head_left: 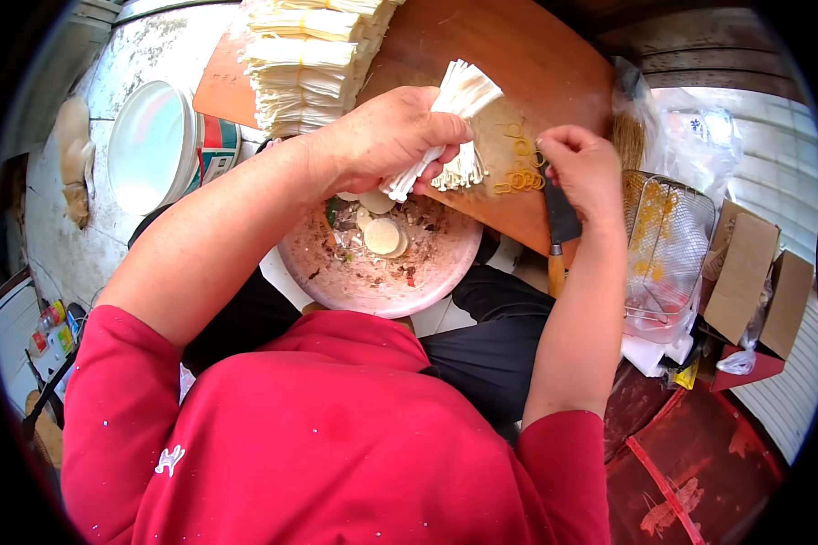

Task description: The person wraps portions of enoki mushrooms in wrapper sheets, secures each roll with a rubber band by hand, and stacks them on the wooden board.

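Red cloth of the shirt [336,418] fills the near part of my feed, both bare forearms reaching away from it. Far left, a pale-coated animal [74,159] lies on the floor, and beside it I have the white bucket [145,150]. Next come the stacked pale bundles [300,77] on the brown board [554,59], then the pink basin [382,304] with round pale slices [383,236] and scraps in it. Over the basin and the board's edge, the left hand [409,136] is closed firmly round a bunch of thin white stalks [468,89], tilted, tops fanned; a second bunch [463,170] sits on the board, partly behind it. Yellow ring-shaped bands [518,180] lie in a loose heap to the right. Just beyond them the right hand [577,163] is raised, thumb and forefinger drawn together — a yellow band seems to show at the tips, though I can't be certain it's held. I read this as the handling of one band while the bunch is kept gathered; it calls for a light pinch to part a ring from its neighbours, and a steady left grip — stalks this thin could splay or snap. Right of that are the knife [555,272] and the wire basket [663,245].
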Demonstrator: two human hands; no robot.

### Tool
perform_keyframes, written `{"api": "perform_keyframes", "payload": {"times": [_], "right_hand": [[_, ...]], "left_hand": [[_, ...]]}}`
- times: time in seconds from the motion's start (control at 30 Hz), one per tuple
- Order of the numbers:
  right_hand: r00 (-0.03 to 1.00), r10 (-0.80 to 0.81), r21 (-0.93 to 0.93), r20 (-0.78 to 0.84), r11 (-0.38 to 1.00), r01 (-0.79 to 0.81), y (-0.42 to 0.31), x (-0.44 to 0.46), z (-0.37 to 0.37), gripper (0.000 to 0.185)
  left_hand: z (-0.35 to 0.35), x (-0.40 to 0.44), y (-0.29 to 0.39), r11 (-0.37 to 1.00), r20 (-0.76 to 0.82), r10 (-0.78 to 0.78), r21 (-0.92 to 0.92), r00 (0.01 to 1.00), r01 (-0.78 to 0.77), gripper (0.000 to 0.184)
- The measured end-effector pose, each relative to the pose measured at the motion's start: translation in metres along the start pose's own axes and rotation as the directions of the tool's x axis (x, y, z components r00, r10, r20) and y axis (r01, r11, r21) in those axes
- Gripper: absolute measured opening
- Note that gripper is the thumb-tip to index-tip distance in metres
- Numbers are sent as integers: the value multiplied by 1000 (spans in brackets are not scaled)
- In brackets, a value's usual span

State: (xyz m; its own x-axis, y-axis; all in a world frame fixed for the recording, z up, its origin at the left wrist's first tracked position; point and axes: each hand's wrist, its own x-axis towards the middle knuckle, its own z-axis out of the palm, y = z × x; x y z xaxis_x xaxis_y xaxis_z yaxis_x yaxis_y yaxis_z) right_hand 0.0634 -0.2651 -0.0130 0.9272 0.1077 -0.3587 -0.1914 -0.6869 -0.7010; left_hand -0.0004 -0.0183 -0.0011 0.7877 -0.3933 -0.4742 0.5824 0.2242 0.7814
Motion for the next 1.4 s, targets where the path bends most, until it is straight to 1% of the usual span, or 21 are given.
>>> {"api": "perform_keyframes", "payload": {"times": [0.1, 0.17, 0.27, 0.37, 0.6, 0.67, 0.7, 0.73, 0.77, 0.8, 0.87, 0.97, 1.1, 1.13, 1.17, 1.23, 1.27, 1.3, 1.33, 1.37, 1.4], "right_hand": [[998, -60, -391, 19, 918, 63, 25, 6, 14, 13], [992, 87, -447, 86, 894, -40, 26, 4, 21, 13], [996, 10, -547, 86, 836, 39, 43, 5, 35, 14], [994, 56, -605, 90, 797, 10, 41, 8, 41, 15], [997, -28, -634, 70, 770, 66, 47, 12, 37, 18], [999, 31, -357, 39, 934, -15, 39, 10, 30, 16], [999, 24, -359, 40, 933, -8, 27, 6, 28, 16], [994, 76, -155, 75, 986, -63, 10, 0, 27, 14], [985, 119, 53, 125, 991, -127, -4, -6, 28, 12], [985, 112, 55, 130, 991, -120, -15, -11, 29, 12], [974, -4, 383, 227, 920, -86, -30, -20, 34, 9], [961, -52, 491, 270, 866, -91, -41, -28, 43, 9], [976, -80, 391, 202, 920, -5, -33, -24, 54, 18], [984, -92, 209, 151, 976, 59, -32, -24, 57, 20], [984, -95, 211, 149, 976, 62, -33, -23, 56, 20], [980, -192, -53, 60, 979, 195, -36, -24, 55, 16], [990, -106, 92, 88, 991, 98, -39, -24, 48, 14], [987, 0, 427, 163, 901, -70, -45, -25, 44, 13], [974, -30, 635, 226, 763, -124, -43, -24, 39, 13], [957, -73, 796, 279, 576, -188, -40, -23, 36, 13], [957, -75, 794, 281, 578, -188, -40, -25, 38, 13]], "left_hand": [[-1, 1, 0, 1000, 4, 12, -3, 1000, -12, 14], [-1, 3, -1, 1000, -3, 1, 11, 1000, -1, 14], [-1, 4, -3, 998, -29, -32, 51, 999, 33, 13], [-1, 4, -4, 995, -50, -58, 78, 997, 62, 12], [-1, 7, -3, 990, -71, -69, 115, 995, 77, 12], [-4, 13, -10, 990, -69, -50, 127, 996, 59, 15], [-2, 13, -11, 991, -73, -45, 127, 996, 54, 15], [0, 12, -12, 990, -103, -22, 138, 994, 36, 18], [2, 12, -13, 989, -134, -1, 149, 991, 22, 20], [3, 16, -19, 993, -148, 13, 118, 989, 5, 23], [4, 21, -27, 993, -179, 52, 115, 982, -32, 23], [8, 20, -18, 990, -193, 107, 115, 975, -86, 21], [5, 21, -15, 994, -226, 112, 22, 968, -110, 17], [5, 20, -13, 994, -213, 108, 6, 971, -109, 17], [4, 19, -12, 994, -199, 103, -10, 975, -107, 16], [1, 19, -14, 994, -185, 102, -27, 977, -109, 17], [-1, 20, -14, 995, -180, 102, -5, 978, -104, 16], [-4, 20, -12, 995, -176, 104, 17, 979, -102, 16], [-5, 20, -10, 994, -178, 105, 16, 978, -104, 16], [-6, 19, -8, 995, -195, 92, 60, 977, -82, 15], [-7, 18, -6, 993, -212, 81, 104, 974, -60, 14]]}}
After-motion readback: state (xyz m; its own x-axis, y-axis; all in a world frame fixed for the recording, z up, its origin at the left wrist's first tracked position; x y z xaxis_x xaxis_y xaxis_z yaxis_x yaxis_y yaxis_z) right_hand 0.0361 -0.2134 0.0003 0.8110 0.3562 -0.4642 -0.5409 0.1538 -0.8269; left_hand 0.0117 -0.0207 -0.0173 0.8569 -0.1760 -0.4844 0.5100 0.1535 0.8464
